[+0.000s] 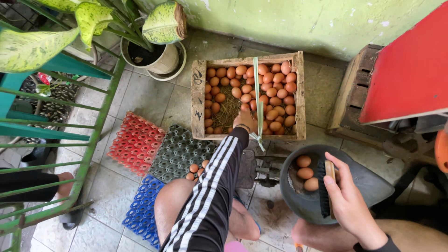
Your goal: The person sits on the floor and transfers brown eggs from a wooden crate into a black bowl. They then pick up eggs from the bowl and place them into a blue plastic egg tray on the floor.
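My left hand (245,120) reaches into a wooden crate (198,100) full of brown eggs (275,93) on straw; its fingers are down among the eggs and I cannot see whether they hold one. The sleeve is black with white stripes. My right hand (347,198) grips a wooden-backed brush (325,186) with black bristles, resting on the rim of a dark round basin (368,186). Three brown eggs (304,173) lie inside the basin. A green strap (257,98) runs across the crate.
Egg trays lie on the tiled floor: red (136,142), dark grey (179,151) holding a few eggs (196,170), and blue (142,210). A potted plant (154,51) stands at the back left, a green railing (88,135) at left, a red panel (410,70) at right.
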